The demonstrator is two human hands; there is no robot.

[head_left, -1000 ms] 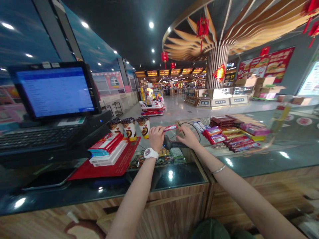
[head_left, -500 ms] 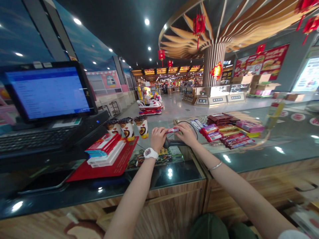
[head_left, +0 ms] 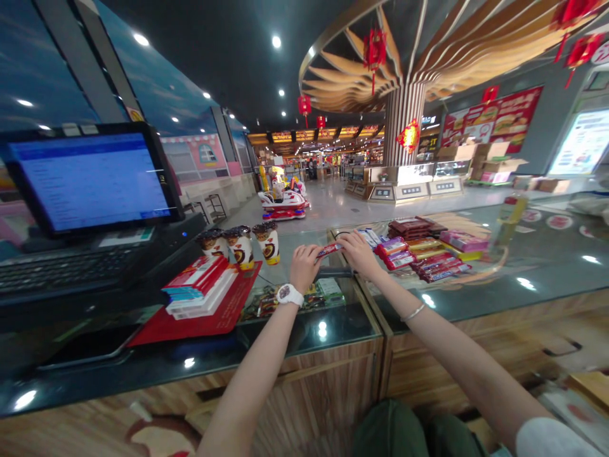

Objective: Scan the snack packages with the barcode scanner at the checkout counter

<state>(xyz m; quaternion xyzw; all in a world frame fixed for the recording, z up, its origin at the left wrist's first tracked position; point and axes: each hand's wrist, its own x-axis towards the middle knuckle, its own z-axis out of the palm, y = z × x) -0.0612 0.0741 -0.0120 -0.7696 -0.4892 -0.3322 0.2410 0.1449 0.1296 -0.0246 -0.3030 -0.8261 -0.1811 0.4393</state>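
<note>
A small red wrapped snack bar (head_left: 329, 250) is stretched between my hands above the glass counter. My left hand (head_left: 304, 266), with a white watch on its wrist, pinches the bar's left end. Its right end is gripped by the fingers of my right hand (head_left: 358, 252), which has a silver bangle on the forearm. Behind and below the hands lies a dark handheld device with a cable (head_left: 337, 271), mostly hidden. To the right of my right hand are rows of wrapped bars in red (head_left: 442, 266), purple (head_left: 396, 252) and brown (head_left: 413, 227).
Three lidded cups (head_left: 241, 247) stand left of my hands. Boxes (head_left: 202, 285) are stacked on a red mat (head_left: 214, 325). Farther left are a monitor (head_left: 90, 178), a keyboard (head_left: 61, 273) and a dark tablet (head_left: 90, 346). A tall yellowish package (head_left: 510, 219) stands at right.
The bar is now slightly tilted, its right end higher, and both hands still hold it. The view has shifted a little, so the counter goods at right appear farther left.
</note>
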